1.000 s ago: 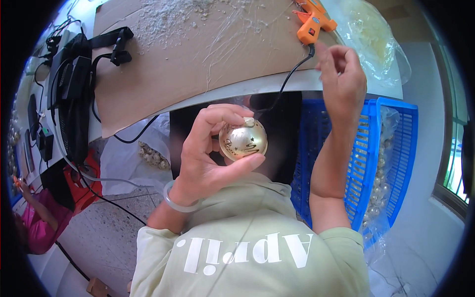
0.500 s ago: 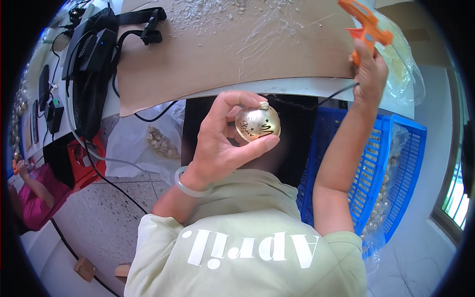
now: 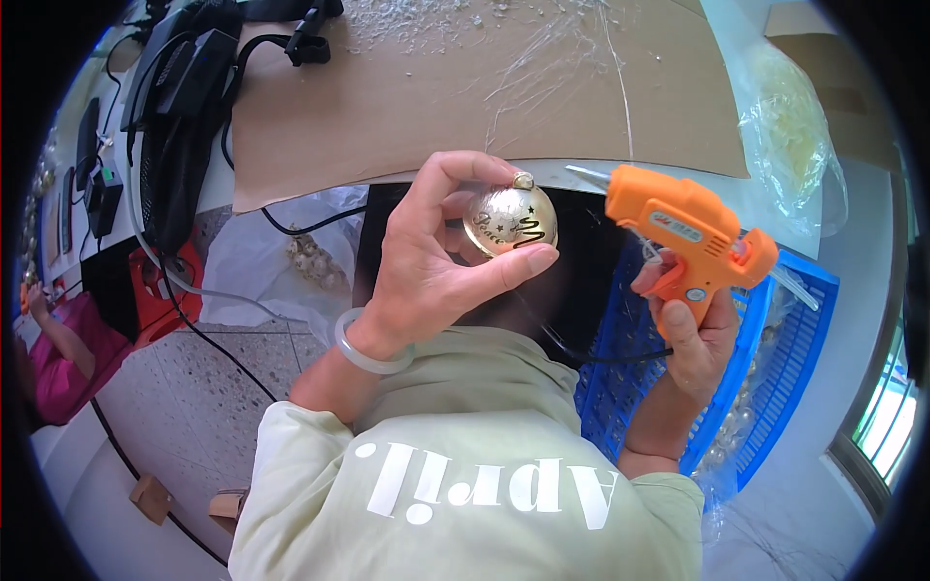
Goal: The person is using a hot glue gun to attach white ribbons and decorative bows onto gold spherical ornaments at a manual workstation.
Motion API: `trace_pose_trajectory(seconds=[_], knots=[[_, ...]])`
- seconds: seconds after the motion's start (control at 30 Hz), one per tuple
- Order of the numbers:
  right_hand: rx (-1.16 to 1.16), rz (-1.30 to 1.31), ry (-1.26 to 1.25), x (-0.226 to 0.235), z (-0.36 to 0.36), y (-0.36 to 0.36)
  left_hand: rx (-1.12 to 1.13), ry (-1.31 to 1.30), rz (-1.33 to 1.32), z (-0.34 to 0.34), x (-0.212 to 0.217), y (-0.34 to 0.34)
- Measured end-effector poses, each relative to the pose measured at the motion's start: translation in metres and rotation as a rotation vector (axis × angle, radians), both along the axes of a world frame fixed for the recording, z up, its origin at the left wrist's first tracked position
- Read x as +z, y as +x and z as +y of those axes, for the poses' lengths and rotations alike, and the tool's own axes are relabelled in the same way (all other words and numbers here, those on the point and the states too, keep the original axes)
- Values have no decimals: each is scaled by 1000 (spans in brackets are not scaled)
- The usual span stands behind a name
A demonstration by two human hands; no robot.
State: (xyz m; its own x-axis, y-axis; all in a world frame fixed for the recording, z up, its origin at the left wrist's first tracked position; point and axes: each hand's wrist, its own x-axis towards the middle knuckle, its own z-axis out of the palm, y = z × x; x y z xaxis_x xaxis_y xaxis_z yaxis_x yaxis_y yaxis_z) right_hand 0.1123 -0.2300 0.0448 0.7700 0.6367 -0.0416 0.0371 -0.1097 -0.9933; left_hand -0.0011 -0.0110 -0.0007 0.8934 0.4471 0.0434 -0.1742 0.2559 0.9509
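A shiny gold Christmas bauble (image 3: 499, 221) with black printed decoration is held between the thumb and fingers of my left hand (image 3: 436, 237). Its small cap (image 3: 524, 181) points up and away, beside my index fingertip. On the right, my right hand (image 3: 699, 334) grips the handle of an orange hot glue gun (image 3: 675, 221). The gun's metal nozzle (image 3: 588, 178) points left toward the bauble's cap, with a gap between them. A clear glue stick (image 3: 794, 288) sticks out of the gun's back end.
Cardboard (image 3: 387, 116) covers the table, with glue strings and white crumbs on it. Blue crates (image 3: 790, 358) stand at my right, with bagged baubles. A clear plastic bag (image 3: 790, 121) lies at the table's right. Black straps and cables (image 3: 184, 107) sit left. A person in magenta (image 3: 82, 353) works at far left.
My right hand has brought the glue gun down and left from above the table's right edge, turning its nozzle toward the bauble. The bauble has shifted slightly right and stays in my left hand.
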Motion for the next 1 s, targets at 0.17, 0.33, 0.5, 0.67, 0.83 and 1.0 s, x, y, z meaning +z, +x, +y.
trace_pose_trajectory(seconds=[0.17,0.33,0.5,0.67,0.83,1.0], knots=[[1,-11,-26,-3,8,-9,41,48,1,-2,0,1],[-11,21,-42,-2,10,-12,58,80,1,-1,-1,0],[3,18,-67,-1,11,-12,54,80,10,-1,-1,-2],[-12,-12,-70,-1,10,-11,58,83,12,0,-1,-2],[-39,-16,-96,0,11,-11,57,73,10,-1,-2,-3],[-32,-28,-118,4,10,-15,46,81,14,0,-2,-4]])
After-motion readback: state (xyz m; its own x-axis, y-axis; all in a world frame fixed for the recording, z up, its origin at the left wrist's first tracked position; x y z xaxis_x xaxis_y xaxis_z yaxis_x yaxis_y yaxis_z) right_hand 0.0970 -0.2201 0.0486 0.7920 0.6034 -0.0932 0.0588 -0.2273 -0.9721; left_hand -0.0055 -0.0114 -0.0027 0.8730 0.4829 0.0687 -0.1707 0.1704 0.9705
